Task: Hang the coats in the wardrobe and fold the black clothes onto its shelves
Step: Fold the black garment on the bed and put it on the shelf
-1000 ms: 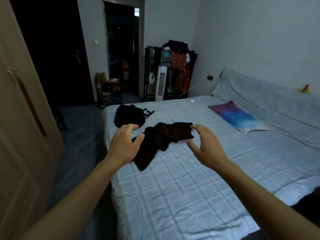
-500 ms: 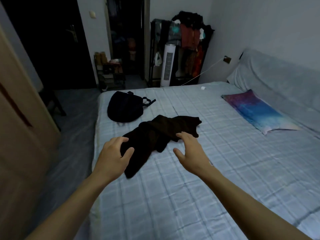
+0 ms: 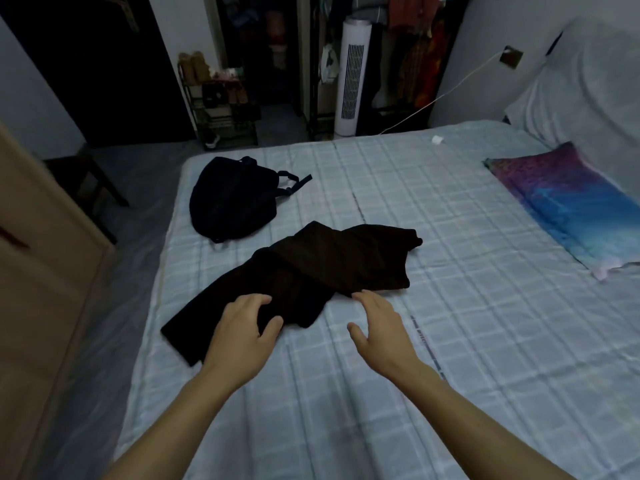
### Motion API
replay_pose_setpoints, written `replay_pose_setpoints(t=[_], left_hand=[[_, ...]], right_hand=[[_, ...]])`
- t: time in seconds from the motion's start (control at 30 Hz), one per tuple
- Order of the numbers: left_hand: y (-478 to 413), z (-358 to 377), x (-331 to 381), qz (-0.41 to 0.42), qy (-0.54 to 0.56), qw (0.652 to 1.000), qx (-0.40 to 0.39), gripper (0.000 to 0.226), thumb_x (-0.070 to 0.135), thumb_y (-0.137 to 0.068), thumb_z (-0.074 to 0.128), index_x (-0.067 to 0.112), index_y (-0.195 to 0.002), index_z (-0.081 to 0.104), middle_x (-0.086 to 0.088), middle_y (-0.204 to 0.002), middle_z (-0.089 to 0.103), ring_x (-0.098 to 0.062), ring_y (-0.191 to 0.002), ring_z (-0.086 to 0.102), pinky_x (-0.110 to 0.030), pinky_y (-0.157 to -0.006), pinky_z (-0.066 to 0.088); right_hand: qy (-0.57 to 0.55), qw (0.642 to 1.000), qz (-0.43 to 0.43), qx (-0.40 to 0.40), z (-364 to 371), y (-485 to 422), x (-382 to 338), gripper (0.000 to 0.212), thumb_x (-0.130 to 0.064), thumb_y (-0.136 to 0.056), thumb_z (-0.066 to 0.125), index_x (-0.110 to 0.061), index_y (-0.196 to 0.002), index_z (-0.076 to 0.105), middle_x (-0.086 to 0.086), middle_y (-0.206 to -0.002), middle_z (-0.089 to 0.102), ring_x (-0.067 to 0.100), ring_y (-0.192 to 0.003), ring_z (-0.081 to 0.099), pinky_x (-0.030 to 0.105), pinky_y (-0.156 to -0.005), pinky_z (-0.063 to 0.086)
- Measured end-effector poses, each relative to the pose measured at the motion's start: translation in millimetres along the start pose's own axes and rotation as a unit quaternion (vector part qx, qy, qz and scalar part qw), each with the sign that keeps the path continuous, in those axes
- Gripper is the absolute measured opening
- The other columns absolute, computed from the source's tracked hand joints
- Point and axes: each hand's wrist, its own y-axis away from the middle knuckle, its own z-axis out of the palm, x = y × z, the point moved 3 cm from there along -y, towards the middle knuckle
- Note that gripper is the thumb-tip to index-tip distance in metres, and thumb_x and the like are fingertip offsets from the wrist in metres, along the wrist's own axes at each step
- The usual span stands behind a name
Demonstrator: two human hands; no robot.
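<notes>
A black garment (image 3: 311,271) lies crumpled and stretched across the checked bed sheet (image 3: 450,341). My left hand (image 3: 242,330) rests on its near lower part, fingers spread and slightly bent, thumb on the cloth's edge. My right hand (image 3: 377,323) hovers at the garment's near edge, fingers relaxed, fingertips at the cloth; contact is unclear. A second black item, a bag-like bundle with straps (image 3: 235,199), sits farther back on the bed. The wardrobe's wooden door (image 3: 41,271) stands at the left.
A colourful pillow (image 3: 561,202) lies at the right by the covered headboard (image 3: 588,81). Beyond the bed stand a white tower fan (image 3: 351,74), a clothes rack (image 3: 415,46) and a shoe rack (image 3: 221,98). Grey floor runs along the bed's left side.
Both hands have come down and forward onto the garment; the left now lies on the cloth. The view has tipped downward and closer to the bed.
</notes>
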Motion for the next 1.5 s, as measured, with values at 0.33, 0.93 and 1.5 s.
replay_pose_setpoints(t=[0.33,0.93,1.5], left_hand=[[-167,96,-39,0.007,-0.059,0.996,-0.06,0.045,0.038,-0.094,0.055,0.019,-0.134,0.049,0.0,-0.136,0.051,-0.016,-0.126,0.043,-0.029,-0.104,0.04],[-314,233,-99,0.141,-0.2,0.969,-0.045,0.009,0.025,-0.092,0.058,0.025,-0.099,0.064,0.006,-0.086,0.062,-0.013,-0.08,0.057,-0.03,-0.085,0.042],[-147,-24,47,0.142,-0.046,0.984,0.093,0.01,0.022,-0.091,0.059,0.03,-0.092,0.065,0.011,-0.078,0.064,-0.014,-0.074,0.062,-0.038,-0.064,0.051]], right_hand=[[-0.017,0.999,0.029,-0.009,70,-153,76,0.055,-0.024,-0.088,0.066,-0.017,-0.139,0.046,0.001,-0.142,0.047,0.018,-0.132,0.043,0.035,-0.11,0.036],[0.112,0.993,0.005,0.037,194,-256,179,0.043,-0.007,-0.077,0.069,-0.015,-0.119,0.065,0.003,-0.115,0.066,0.024,-0.107,0.061,0.039,-0.093,0.05],[-0.074,0.983,-0.125,0.111,-57,-137,-7,0.033,-0.043,-0.089,0.044,-0.021,-0.098,0.067,-0.002,-0.088,0.069,0.017,-0.079,0.064,0.037,-0.072,0.052]])
